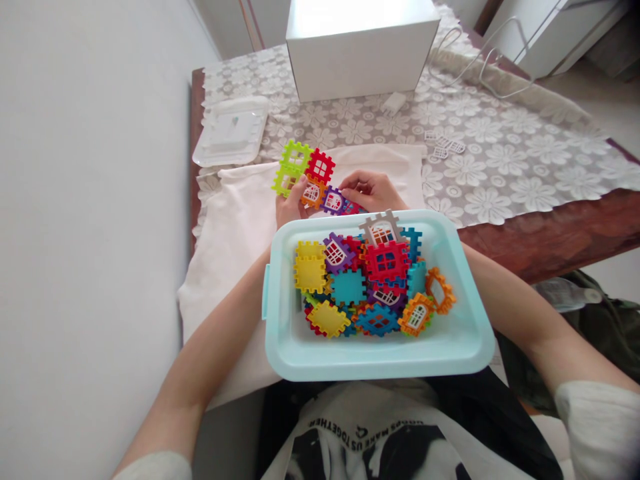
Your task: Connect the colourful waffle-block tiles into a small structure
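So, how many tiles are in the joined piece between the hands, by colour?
Joined piece, held by the left hand and right hand:
Green tiles: 2
Red tile: 1
Orange tile: 1
Purple tile: 1
Total: 5 clearly visible; a further tile may sit under the right hand.

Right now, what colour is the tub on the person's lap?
Pale turquoise blue tub, full of bright toy tiles; the head view shows it clearly.

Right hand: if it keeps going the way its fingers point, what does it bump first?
Probably the purple tile in the joined tiles; the right hand points left at it and may already touch it.
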`<state>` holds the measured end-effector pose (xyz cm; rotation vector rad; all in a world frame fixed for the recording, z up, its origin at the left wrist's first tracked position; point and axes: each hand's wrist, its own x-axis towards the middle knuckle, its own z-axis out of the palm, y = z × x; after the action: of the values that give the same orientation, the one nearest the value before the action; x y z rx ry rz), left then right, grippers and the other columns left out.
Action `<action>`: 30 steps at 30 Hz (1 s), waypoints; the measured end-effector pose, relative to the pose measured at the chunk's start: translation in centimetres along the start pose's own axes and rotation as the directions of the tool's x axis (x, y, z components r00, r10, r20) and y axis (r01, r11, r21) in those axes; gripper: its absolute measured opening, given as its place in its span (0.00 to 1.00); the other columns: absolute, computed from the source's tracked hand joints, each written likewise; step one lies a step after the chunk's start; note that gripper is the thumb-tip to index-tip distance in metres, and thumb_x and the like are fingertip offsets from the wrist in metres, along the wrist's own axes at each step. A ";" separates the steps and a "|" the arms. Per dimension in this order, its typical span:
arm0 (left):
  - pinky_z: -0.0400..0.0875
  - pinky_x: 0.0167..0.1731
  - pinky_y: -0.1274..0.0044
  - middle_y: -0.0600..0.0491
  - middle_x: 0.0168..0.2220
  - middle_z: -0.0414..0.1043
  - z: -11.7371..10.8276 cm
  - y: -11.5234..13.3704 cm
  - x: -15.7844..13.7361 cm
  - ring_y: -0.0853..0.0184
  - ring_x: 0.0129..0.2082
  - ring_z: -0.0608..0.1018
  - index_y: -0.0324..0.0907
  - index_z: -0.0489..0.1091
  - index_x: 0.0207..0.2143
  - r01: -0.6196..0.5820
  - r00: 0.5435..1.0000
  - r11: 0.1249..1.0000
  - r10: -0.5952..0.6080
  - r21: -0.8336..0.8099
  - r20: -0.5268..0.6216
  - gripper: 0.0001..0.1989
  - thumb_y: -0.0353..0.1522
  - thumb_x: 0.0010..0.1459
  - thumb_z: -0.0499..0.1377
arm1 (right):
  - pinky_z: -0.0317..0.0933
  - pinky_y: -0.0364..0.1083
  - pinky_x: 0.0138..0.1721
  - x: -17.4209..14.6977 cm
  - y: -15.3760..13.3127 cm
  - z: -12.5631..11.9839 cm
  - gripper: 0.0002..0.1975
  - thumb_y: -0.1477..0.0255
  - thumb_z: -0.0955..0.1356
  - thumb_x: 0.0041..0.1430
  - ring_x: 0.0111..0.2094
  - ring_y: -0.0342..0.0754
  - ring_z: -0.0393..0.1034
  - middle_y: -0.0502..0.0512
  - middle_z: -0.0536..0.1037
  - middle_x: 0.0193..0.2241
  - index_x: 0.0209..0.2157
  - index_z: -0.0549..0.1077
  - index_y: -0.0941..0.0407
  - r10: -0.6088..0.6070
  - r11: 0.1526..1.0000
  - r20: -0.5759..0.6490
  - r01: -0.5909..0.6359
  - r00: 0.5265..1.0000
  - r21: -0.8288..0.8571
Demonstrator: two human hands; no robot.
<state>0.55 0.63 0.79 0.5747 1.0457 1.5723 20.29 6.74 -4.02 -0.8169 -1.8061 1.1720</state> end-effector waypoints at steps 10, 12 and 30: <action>0.87 0.45 0.65 0.53 0.35 0.83 0.9 0.7 -0.7 0.66 0.32 0.86 0.39 0.73 0.47 0.037 0.998 0.999 -0.038 -0.015 -0.057 0.08 0.30 0.66 0.65 | 0.63 0.45 0.31 0.0 -0.1 0.0 0.17 0.56 0.76 0.64 0.29 0.43 0.69 0.52 0.79 0.34 0.42 0.80 0.55 0.008 1.000 0.001 -0.008 1.000 0.008; 0.87 0.47 0.64 0.54 0.35 0.83 1.2 1.0 -0.9 0.67 0.32 0.85 0.39 0.73 0.46 0.046 0.997 0.999 -0.047 -0.012 -0.065 0.06 0.28 0.68 0.64 | 0.63 0.45 0.31 0.0 -0.2 0.0 0.16 0.57 0.76 0.64 0.29 0.44 0.69 0.52 0.79 0.34 0.42 0.80 0.55 0.010 1.000 -0.007 -0.010 1.000 0.007; 0.86 0.46 0.64 0.54 0.35 0.84 0.2 0.0 0.0 0.65 0.34 0.85 0.38 0.74 0.47 0.013 0.999 0.995 -0.008 0.101 -0.051 0.03 0.29 0.74 0.62 | 0.65 0.46 0.33 0.0 -0.5 0.0 0.17 0.55 0.76 0.62 0.31 0.45 0.70 0.53 0.80 0.35 0.40 0.79 0.55 0.004 1.000 -0.046 -0.003 0.999 0.017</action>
<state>0.70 0.73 0.92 0.6000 1.1697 1.5383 20.25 6.55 -3.52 -0.8310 -1.7560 1.1595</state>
